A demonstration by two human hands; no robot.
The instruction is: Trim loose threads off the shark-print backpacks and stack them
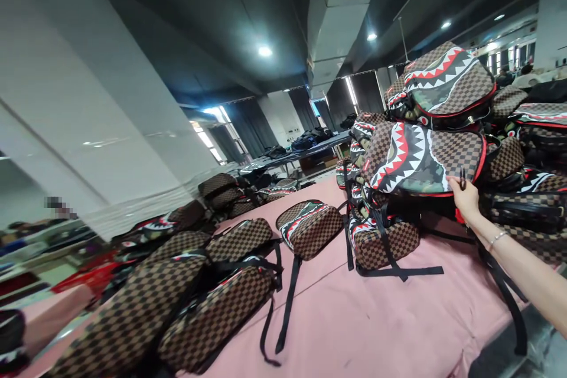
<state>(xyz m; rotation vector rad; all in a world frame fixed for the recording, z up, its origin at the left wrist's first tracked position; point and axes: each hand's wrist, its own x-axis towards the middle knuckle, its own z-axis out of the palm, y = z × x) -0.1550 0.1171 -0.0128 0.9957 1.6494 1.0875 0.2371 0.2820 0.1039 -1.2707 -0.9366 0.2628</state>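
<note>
My right hand reaches in from the right, fingers closed at the lower right edge of a checkered backpack. That backpack has a red-and-white shark-teeth print, camouflage patches and red piping. A small dark two-pronged tool sticks up from the same hand; its kind is hard to make out. Something red shows just under my fingers. Below the held backpack, another checkered backpack lies on the pink table with its black straps spread out. My left hand is outside the view.
More backpacks are piled at the right, one backpack on top. A single backpack lies mid-table, and several line the left side, including a large one. A white pillar stands left. A far table holds dark items.
</note>
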